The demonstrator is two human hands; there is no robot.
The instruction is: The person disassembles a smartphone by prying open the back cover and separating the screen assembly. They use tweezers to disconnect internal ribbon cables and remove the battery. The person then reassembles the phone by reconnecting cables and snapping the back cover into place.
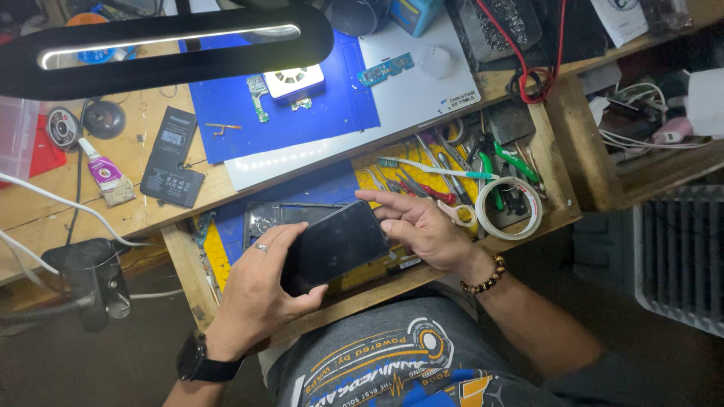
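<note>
A black smartphone (335,245) with a dark screen is held over an open wooden drawer (562,203). My left hand (256,298) grips its lower left end, thumb under the edge, a ring on one finger and a black watch on the wrist. Supporting the phone's right end is my right hand (418,226), fingers spread along the top edge, a beaded bracelet on the wrist. Beneath the phone, in the drawer, lies a dark phone frame (268,218) on a yellow mat.
The drawer holds a toothbrush (437,167), pliers and cutters (509,162) and a tape roll (513,211). On the bench lie a blue mat (226,113) with circuit boards, a phone battery (172,157) and a glue tube (104,172). A black lamp head (166,49) hangs above.
</note>
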